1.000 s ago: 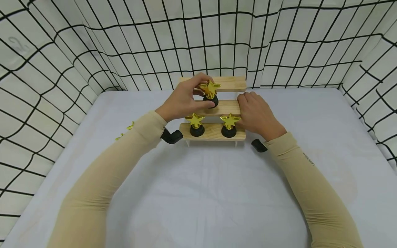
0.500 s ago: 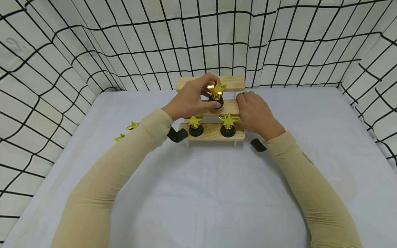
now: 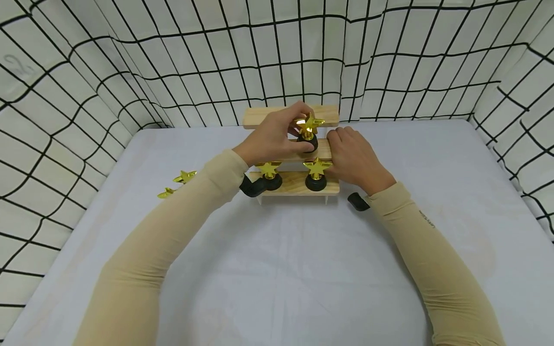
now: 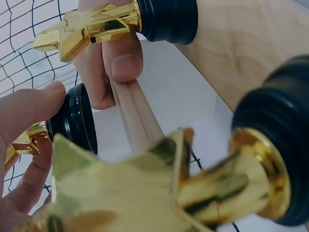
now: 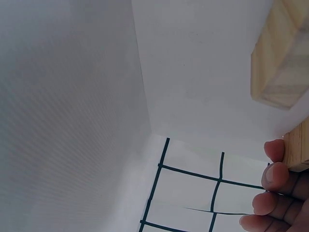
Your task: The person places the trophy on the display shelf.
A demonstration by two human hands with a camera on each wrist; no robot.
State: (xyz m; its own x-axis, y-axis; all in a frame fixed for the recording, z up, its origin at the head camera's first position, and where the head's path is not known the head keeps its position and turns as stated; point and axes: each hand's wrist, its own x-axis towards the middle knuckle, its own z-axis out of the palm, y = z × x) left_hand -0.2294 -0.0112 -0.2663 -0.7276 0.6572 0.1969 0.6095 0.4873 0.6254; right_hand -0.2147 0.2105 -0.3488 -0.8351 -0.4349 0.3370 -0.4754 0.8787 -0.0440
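My left hand (image 3: 270, 137) is pinching a little gold star trophy (image 3: 308, 130) by its star top, fingers curled around it, with its black base sitting on the middle step of the wooden stepped shelf (image 3: 289, 117). From the head view that's up around 12 o'clock on the desk (image 3: 281, 269), right near the back. In the left wrist view the same trophy (image 4: 72, 128) shows at about 9 o'clock, my fingers wrapped around its black base.

My right hand (image 3: 352, 156) is clamped on the right end of that middle step, fingers bent over the edge. The right wrist view only catches the fingertips (image 5: 275, 176) against the wood at about 4 o'clock, so not much detail there.

On the bottom step there are two more star trophies standing upright: one on the left (image 3: 269, 174), partly behind my left wrist, and one on the right (image 3: 316, 174), just beside my right hand. The top step looks bare from what I can see.

Over at about 9 o'clock from the shelf, two more gold stars (image 3: 178, 184) are on the desk, well apart from the shelf, half hidden by my left sleeve (image 3: 173, 230).
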